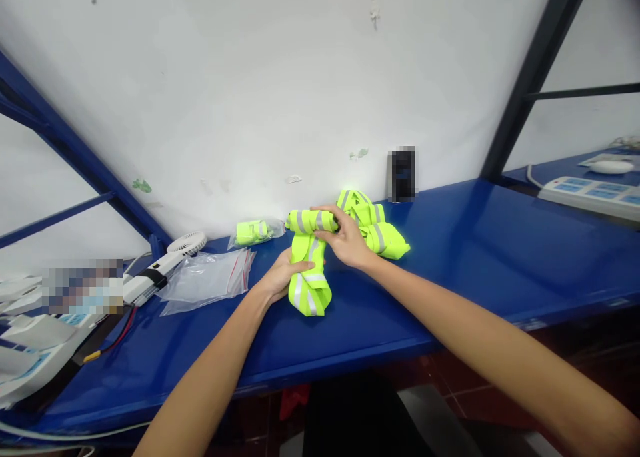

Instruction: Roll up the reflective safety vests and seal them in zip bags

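Note:
A neon-yellow reflective vest (310,277) with silver stripes is partly rolled up above the blue table. Its upper end forms a tight horizontal roll, while the lower end hangs in a loose fold. My left hand (285,273) grips the hanging strip from the left, thumb across its front. Around the right end of the roll, my right hand (345,237) is closed with thumb and fingers. Just behind that hand lie more folded neon-yellow reflective vests (383,238), touching one another. Parts of the held vest are hidden by my fingers.
On the blue table (450,263), clear zip bags (210,277) lie to the left, near a bagged yellow vest (253,232). A small white fan (187,242) and power strips stand further left. A dark blurred object (402,175) leans against the wall.

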`<state>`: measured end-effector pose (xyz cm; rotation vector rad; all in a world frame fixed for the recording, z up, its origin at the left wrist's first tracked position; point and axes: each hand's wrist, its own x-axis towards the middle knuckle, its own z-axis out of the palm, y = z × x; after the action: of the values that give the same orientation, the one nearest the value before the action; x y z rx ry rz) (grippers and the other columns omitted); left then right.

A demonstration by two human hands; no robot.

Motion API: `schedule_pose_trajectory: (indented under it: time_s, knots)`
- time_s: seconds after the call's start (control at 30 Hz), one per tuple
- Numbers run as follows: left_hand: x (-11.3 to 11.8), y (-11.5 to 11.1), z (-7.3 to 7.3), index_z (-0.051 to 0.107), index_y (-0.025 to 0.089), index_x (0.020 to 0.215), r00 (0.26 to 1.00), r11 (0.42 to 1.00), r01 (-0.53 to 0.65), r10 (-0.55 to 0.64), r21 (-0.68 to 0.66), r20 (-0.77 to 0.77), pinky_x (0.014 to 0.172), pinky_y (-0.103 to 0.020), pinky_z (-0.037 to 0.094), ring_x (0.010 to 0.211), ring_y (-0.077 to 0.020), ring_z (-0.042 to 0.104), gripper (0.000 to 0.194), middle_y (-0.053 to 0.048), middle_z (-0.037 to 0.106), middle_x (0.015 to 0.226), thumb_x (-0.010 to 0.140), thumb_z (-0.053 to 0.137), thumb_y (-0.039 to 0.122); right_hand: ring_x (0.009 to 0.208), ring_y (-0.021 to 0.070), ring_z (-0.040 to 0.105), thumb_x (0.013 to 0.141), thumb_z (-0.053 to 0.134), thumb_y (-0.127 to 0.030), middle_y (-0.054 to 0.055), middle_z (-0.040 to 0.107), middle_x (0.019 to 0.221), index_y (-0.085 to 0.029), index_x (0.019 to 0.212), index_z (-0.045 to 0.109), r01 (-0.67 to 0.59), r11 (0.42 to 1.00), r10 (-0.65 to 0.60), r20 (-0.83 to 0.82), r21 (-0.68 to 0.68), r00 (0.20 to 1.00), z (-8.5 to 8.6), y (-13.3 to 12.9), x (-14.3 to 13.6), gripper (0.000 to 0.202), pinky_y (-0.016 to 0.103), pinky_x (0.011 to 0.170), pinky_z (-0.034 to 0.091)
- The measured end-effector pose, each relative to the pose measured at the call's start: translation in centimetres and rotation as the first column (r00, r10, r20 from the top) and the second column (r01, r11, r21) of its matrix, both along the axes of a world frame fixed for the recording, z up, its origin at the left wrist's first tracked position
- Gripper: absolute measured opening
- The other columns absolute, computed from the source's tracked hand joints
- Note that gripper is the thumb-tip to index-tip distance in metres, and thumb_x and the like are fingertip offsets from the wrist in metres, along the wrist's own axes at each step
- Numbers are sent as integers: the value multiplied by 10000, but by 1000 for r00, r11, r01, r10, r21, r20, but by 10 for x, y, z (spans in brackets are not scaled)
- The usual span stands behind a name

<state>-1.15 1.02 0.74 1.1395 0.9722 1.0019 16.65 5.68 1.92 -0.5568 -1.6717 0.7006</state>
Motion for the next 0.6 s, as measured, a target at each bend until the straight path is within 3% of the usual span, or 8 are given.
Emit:
schedule_pose_trajectory:
  time_s: [0.17,0.3,0.37,0.5,0.6]
  knots:
    - [-1,1,-1,654,118,1040,998,998,-38,35,57,47,676,-285,518,711,-204,692,508,-82,745,855,581,858,196,1260,249,559,788,488,-61,57,615,1342,-246,1211,582,-98,980,80,112,171,991,-1,-5,1,471,463,1067,431]
    - [-1,1,0,688,103,976,998,997,-39,36,67,57,702,-286,527,736,-211,697,443,-88,741,833,576,851,201,1260,259,548,753,467,-35,56,625,1333,-266,1220,589,-123,941,53,220,316,974,-6,-5,3,535,504,1085,406]
    - [0,1,0,696,100,963,997,996,-55,50,65,66,692,-281,523,713,-197,686,429,-80,737,812,574,845,206,1251,260,552,796,483,-71,63,620,1338,-271,1239,578,-122,942,46,237,314,970,-7,-5,5,496,502,1077,411]
    - [0,3,-1,685,124,911,972,977,-202,192,63,132,657,-264,505,650,-160,654,435,-27,714,755,509,847,164,1294,276,514,880,574,-254,94,592,1371,-250,1218,588,-223,935,133,310,275,941,-4,-7,8,338,497,1095,386]
    - [-1,5,-3,681,127,924,966,974,-227,221,26,133,663,-274,507,655,-166,657,472,-19,712,758,486,854,154,1291,279,514,881,630,-342,114,561,1391,-234,1128,629,-217,959,159,290,181,944,-4,-8,6,269,485,1096,378]
